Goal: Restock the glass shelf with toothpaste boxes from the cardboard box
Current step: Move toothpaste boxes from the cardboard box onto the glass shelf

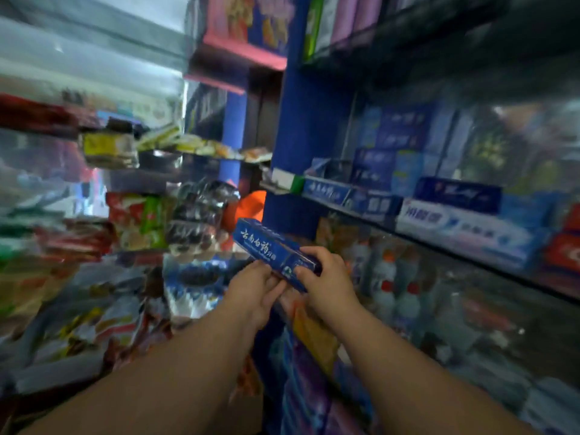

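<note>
Observed: one blue toothpaste box [266, 241] with white lettering is held in the air by both hands, in front of the person at mid-frame. The box lies tilted, its far end raised and pointing away to the left, its near end lower and towards the right.

Left hand [254, 288]: grips the box from below and from the left side, about its middle, fingers curled up against its lower face.

Right hand [326, 285]: clamped on the near end, fingers curled over the top edge, thumb on the side facing the camera. The two hands sit close together on the near half; the far half of the box juts out free.

The box is clear of the glass shelf [381, 227], which runs along the right, above and beyond the hands. That shelf carries shelved toothpaste boxes [464, 229], laid lengthwise and stacked in rows.

Below the shelf stand bottles [389, 277] with coloured caps, blurred. Snack packets [141, 221] fill the racks on the left; detail there is smeared.
</note>
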A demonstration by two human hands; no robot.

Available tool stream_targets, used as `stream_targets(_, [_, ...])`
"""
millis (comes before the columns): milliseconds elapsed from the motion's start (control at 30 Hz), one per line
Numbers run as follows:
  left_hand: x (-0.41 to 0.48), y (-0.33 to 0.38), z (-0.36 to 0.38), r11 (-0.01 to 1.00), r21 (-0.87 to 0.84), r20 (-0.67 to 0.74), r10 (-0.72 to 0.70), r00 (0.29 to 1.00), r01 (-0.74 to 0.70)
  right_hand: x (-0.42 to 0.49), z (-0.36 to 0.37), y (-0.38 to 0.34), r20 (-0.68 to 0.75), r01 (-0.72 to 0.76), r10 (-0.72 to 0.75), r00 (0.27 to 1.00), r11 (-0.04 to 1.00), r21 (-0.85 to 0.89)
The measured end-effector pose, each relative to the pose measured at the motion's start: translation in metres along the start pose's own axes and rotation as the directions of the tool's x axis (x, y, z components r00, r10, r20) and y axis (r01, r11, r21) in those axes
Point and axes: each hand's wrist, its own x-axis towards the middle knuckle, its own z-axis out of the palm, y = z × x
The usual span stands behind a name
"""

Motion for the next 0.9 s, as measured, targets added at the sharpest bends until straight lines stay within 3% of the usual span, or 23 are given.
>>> stream_targets(133, [0.012, 0.04, 0.059, 0.982, 0.109, 0.193, 0.133, 0.972, -0.156, 0.044, -0.046, -0.033, -0.135, 0.056, -0.063, 0.989, 0.997, -0.058])
stream_targets(267, [0.043, 0.069, 0.109, 0.877, 0.37, 0.329, 0.183, 0.926, -0.305, 0.097, -0.087, -0.052, -0.253, 0.089, -0.117, 0.96, 0.989, -0.12])
stream_targets(367, [0.07, 0.079, 0.14, 0.689, 0.628, 0.366, 0.146, 0.919, -0.36, 0.138, -0.107, -0.047, -0.295, 0.091, -0.125, 0.947, 0.988, -0.125])
stream_targets(500, [0.105, 0.073, 0.171, 0.28, 0.831, 0.479, 0.081, 0.874, -0.481, 0.18, -0.115, -0.025, -0.329, 0.068, -0.117, 0.937, 0.985, -0.157])
stream_targets(667, [0.147, 0.054, 0.189, 0.074, 0.872, 0.483, 0.028, 0.875, -0.483, 0.212, -0.117, 0.007, -0.281, 0.012, -0.062, 0.958, 0.984, -0.178])
stream_targets(733, [0.156, 0.046, 0.191, 0.05, 0.862, 0.504, 0.027, 0.863, -0.505, 0.218, -0.118, 0.019, -0.281, -0.001, -0.049, 0.958, 0.985, -0.173])
stream_targets(833, [0.165, 0.037, 0.187, 0.118, 0.839, 0.53, 0.042, 0.847, -0.531, 0.222, -0.118, 0.03, -0.3, -0.02, -0.01, 0.954, 0.995, -0.097])
stream_targets(900, [0.167, 0.033, 0.184, 0.086, 0.828, 0.551, 0.047, 0.833, -0.553, 0.222, -0.118, 0.034, -0.327, -0.071, 0.068, 0.943, 0.997, 0.005])
